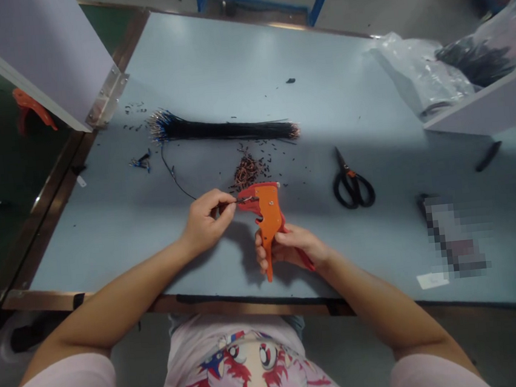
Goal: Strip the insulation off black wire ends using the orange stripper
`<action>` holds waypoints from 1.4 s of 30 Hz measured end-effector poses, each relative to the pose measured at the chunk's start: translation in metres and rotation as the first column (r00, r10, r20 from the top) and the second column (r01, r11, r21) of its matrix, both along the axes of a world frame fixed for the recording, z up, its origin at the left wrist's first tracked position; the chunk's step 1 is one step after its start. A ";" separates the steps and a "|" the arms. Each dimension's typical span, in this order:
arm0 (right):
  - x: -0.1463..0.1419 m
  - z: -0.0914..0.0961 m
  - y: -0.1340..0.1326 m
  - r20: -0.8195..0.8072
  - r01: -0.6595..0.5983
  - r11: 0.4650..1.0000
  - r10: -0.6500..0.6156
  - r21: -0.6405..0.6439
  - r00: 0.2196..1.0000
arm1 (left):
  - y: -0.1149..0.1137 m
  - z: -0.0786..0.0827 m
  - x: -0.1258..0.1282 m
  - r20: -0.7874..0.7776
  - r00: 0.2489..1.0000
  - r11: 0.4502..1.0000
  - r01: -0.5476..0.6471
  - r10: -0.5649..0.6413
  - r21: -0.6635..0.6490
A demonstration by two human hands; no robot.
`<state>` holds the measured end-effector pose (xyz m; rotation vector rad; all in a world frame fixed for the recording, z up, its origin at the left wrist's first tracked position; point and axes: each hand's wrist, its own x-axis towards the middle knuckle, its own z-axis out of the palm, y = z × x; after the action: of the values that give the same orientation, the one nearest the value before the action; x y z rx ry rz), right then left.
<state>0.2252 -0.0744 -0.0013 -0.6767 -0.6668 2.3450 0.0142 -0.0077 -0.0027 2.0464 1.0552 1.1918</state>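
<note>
My right hand (pixel 290 248) is wrapped round the handles of an orange wire stripper (pixel 266 214), held upright over the blue table (pixel 209 70). My left hand (pixel 208 219) pinches a thin black wire (pixel 175 180) and holds its end in the stripper's jaws. The wire trails back and left toward a long bundle of black wires (pixel 224 130) lying across the table behind. A small heap of stripped bits (pixel 247 170) lies just behind the stripper.
Black scissors (pixel 353 185) lie to the right of the stripper. A clear plastic bag (pixel 424 74) and a white box of dark parts (pixel 481 93) stand at the far right. A white panel (pixel 43 50) stands at the far left. Small scraps dot the table.
</note>
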 end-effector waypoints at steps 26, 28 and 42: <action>0.001 0.003 0.000 0.022 0.035 0.999 -0.035 0.007 0.999 | -0.004 0.006 -0.001 0.017 0.997 0.993 -0.079 0.078 0.090; 0.000 0.003 -0.001 0.018 0.013 1.000 -0.013 0.016 1.000 | -0.004 0.006 0.000 0.008 0.998 0.995 -0.059 0.059 0.086; -0.003 0.009 -0.008 0.067 -0.011 0.998 0.006 0.064 0.998 | -0.005 0.003 -0.001 -0.001 1.000 0.996 0.024 -0.024 0.084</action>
<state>0.2224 -0.0821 0.0077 -0.7278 -0.7725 2.3068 0.0136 -0.0126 0.0004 2.1165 0.9936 1.2437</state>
